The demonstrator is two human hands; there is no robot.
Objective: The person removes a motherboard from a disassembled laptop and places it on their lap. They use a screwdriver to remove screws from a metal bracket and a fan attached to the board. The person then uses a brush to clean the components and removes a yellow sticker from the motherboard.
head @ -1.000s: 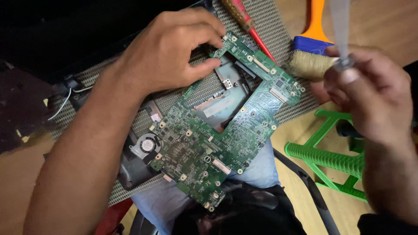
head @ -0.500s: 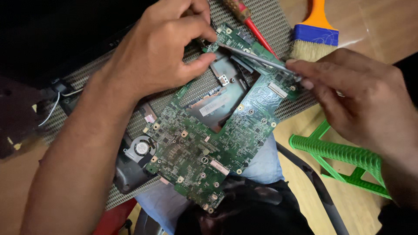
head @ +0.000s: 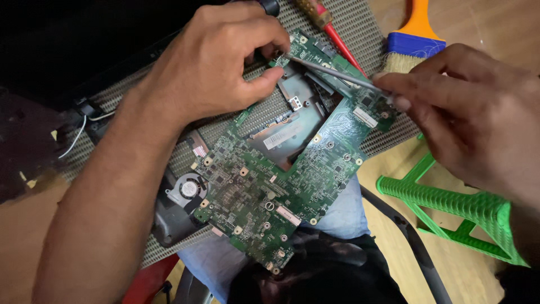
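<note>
A green laptop circuit board (head: 281, 186) lies tilted across a grey woven mat (head: 259, 112) and my knee. My left hand (head: 219, 62) rests on the board's upper left corner, thumb and fingers pinching at its edge. My right hand (head: 461, 112) grips a thin grey metal tool (head: 332, 73), screwdriver-like, whose tip reaches the board right by my left fingertips. A black cooling fan (head: 185, 191) sits at the board's lower left edge.
A red-handled screwdriver (head: 332, 28) lies on the mat above the board. An orange and blue paintbrush (head: 413, 39) rests on the wooden floor at the upper right. A green plastic stool (head: 450, 208) stands at the right, and a black cable (head: 410, 242) runs beside it.
My right hand came in from the right and lowered the thin tool onto the board; its tip moved left to my left fingers. The left hand stayed on the board's corner.
</note>
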